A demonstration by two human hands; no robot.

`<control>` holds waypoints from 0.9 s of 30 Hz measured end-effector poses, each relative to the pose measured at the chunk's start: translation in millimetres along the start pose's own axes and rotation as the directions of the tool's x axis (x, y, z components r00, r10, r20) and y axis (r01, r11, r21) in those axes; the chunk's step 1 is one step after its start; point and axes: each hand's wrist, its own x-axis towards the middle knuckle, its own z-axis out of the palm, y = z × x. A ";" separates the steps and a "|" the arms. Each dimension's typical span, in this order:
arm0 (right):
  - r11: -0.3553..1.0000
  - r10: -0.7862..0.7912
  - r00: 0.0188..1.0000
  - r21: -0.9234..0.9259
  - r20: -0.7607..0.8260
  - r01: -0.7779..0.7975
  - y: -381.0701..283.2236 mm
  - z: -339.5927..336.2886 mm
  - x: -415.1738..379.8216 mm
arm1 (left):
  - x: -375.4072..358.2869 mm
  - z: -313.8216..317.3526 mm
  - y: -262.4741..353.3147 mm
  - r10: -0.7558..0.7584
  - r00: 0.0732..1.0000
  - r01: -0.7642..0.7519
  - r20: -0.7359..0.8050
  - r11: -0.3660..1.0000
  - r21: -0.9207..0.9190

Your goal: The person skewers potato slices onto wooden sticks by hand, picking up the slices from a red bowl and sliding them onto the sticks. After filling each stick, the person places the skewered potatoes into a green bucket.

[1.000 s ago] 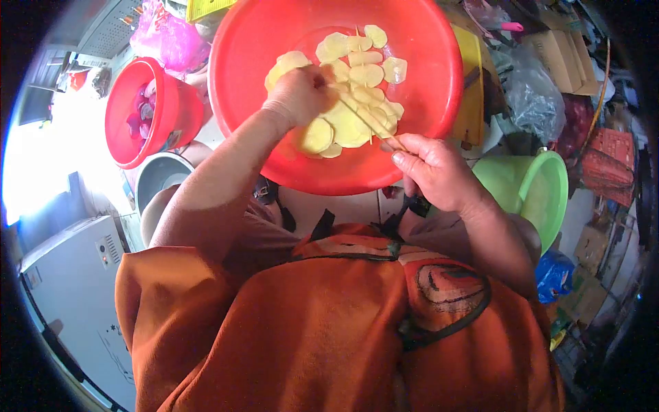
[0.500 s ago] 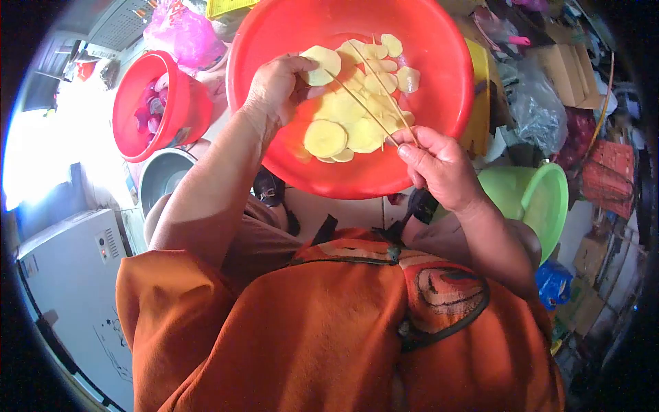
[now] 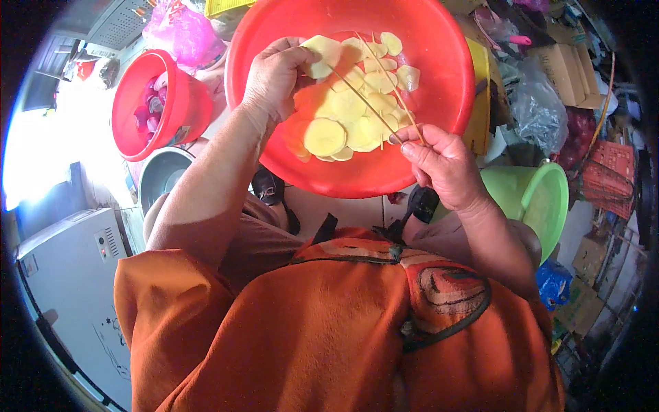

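Over the big red basin (image 3: 240, 41), my left hand (image 3: 276, 81) pinches a pale yellow potato slice (image 3: 321, 58) between thumb and fingers. My right hand (image 3: 445, 165) is closed on thin wooden skewers (image 3: 364, 100), two of which fan out toward the upper left. The tip of the lower skewer meets the edge of the held slice. Beneath the hands, a pile of potato slices (image 3: 325, 137) lies in the basin, some overlapping, with a few apart toward the far right side.
Left of the basin stands a red bucket (image 3: 193, 103) with purple-red pieces, above a grey basin (image 3: 161, 161). A light green tub (image 3: 511, 189) sits at my right. A pink bag (image 3: 182, 34), a clear plastic bag (image 3: 539, 103) and a cardboard box (image 3: 570, 72) lie around.
My left hand has shifted slightly up and left with the potato slice. My right hand has moved a little to the right with the skewers.
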 end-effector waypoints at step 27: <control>0.998 -0.070 0.997 -0.013 -0.044 0.069 5.5 4.4 5.8 | -19.2 22.8 -9.0 -0.222 0.955 0.236 0.195 0.970 -0.052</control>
